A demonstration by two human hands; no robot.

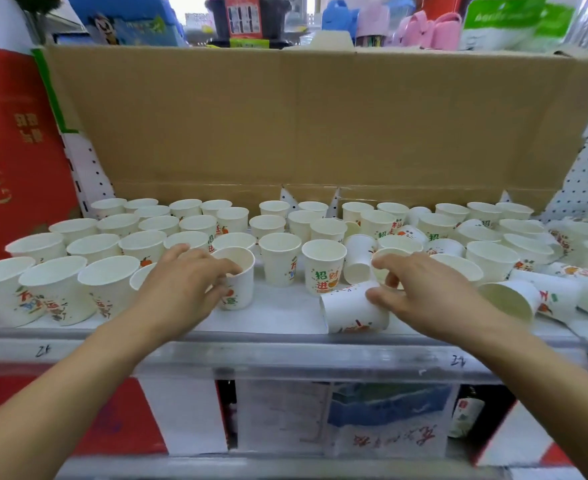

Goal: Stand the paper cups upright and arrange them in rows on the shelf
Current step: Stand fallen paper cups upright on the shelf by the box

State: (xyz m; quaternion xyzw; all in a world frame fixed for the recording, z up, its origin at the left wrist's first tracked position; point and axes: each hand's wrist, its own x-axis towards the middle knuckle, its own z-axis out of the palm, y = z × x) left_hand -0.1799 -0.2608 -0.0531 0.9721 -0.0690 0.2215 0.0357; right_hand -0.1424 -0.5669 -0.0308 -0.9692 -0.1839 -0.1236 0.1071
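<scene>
Dozens of empty paper cups [280, 258] crowd the shelf [278, 317] before a cardboard box [320, 116]; my left fingers [213, 265] clasp an upright cup [238, 289], my right fingers [392, 263] pinch a toppled cup [348, 311].

Two hands [181, 289] [427, 292], dozens of paper cups [280, 259]

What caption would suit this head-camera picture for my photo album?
Left hand holds an upright cup while right hand grips a toppled cup on the shelf, rows of cups behind.
</scene>
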